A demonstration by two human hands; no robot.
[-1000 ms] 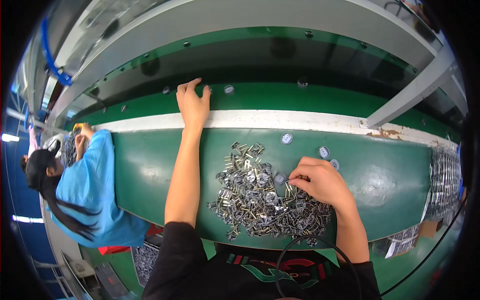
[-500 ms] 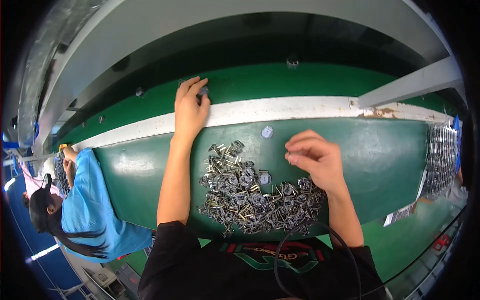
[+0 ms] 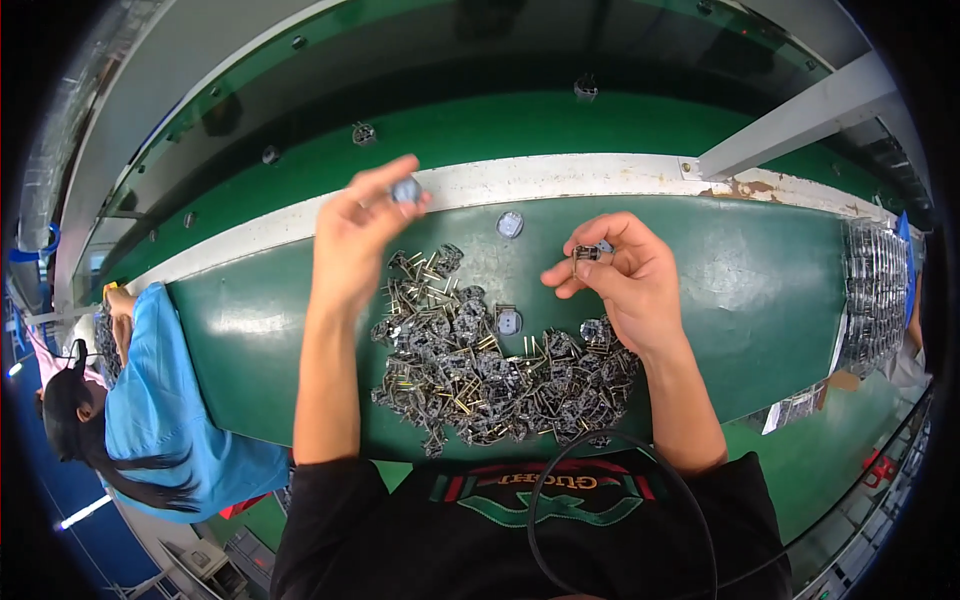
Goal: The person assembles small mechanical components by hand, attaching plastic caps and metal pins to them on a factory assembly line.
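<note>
Between the fingers of my left hand (image 3: pixel 350 235), slightly blurred, is a small grey-blue round plastic part (image 3: pixel 405 190), held above the near edge of the white rail. My right hand (image 3: pixel 640 285) pinches a small dark part with metal pins (image 3: pixel 587 254) over the green table. A bit of something grey shows behind its fingers. Below and between my hands spreads a heap of dark pronged parts with brass-coloured pins (image 3: pixel 480 370). A loose round grey part (image 3: pixel 510 224) lies beyond the heap, and a grey part with pins (image 3: pixel 508 320) rests at the heap's far edge.
Past the white rail (image 3: pixel 540 175) runs a green belt (image 3: pixel 480 125) carrying spaced-out dark parts (image 3: pixel 363 133). A slanted grey post (image 3: pixel 800 115) rises at the right. Stacked clear trays (image 3: pixel 875 290) stand at the right end. A person in blue (image 3: pixel 170 390) works at the left.
My left hand has drawn back from the belt, where a dark part now lies, keeping the grey part. My right hand has turned, showing the pinned part. The view has shifted slightly.
</note>
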